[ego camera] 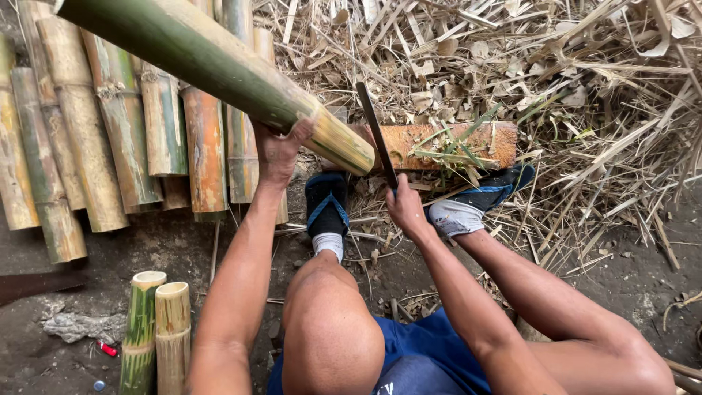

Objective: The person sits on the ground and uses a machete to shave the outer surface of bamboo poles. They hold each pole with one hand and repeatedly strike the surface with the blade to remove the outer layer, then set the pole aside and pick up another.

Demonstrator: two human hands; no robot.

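My left hand (278, 150) clamps the green bamboo pole (219, 62), its cut end over the wooden block (439, 146). My right hand (404, 208) grips the blade (376, 132) beside that end; I'd strike squarely, fingers clear.

Cut bamboo lengths (117, 139) lie in a row on the dirt ground (183, 256); dry husks (556, 66) pile behind; two short bamboo pieces (157, 329) stand near a small red lighter (107, 349).

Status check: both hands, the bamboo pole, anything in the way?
Left hand grips bamboo pole, end over wooden block. Right hand holds blade upright beside pole end. Green shavings on block.
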